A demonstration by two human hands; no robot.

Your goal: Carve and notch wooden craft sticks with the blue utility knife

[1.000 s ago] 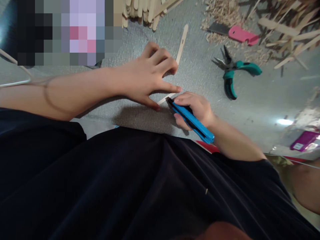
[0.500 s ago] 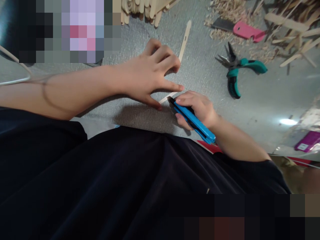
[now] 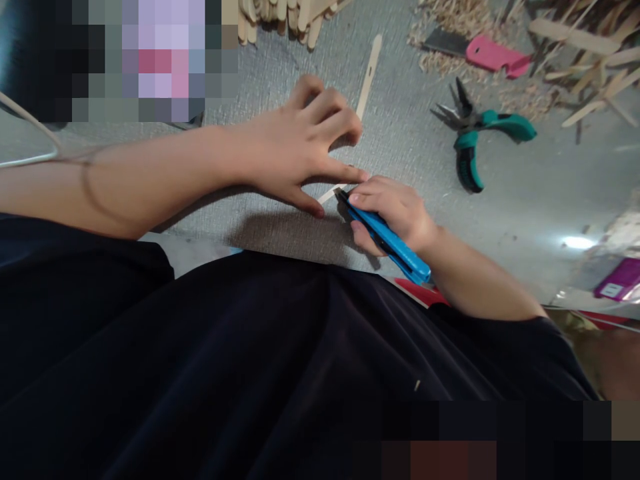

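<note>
My right hand (image 3: 395,213) is closed around a blue utility knife (image 3: 387,240). The knife's tip rests at a thin wooden strip (image 3: 329,194) lying on the grey textured table. My left hand (image 3: 313,143) is palm down with its fingers spread and curled; the thumb touches the strip's lower end and the index fingertip is at its other end, beside my right hand. Part of the strip is hidden by the fingers. Beyond my left knuckles lies a wooden craft stick (image 3: 370,73) with a small slot in it.
Pliers with teal handles (image 3: 467,133) lie open at the right. Behind them are a pink-handled blade (image 3: 497,57), wood shavings (image 3: 460,20) and a heap of sticks (image 3: 595,67). More sticks (image 3: 283,17) lie at the top. A purple item (image 3: 620,279) is far right.
The knife's tip and my right hand have shifted very slightly up along the strip. My left hand stays nearly still. The view has moved a little.
</note>
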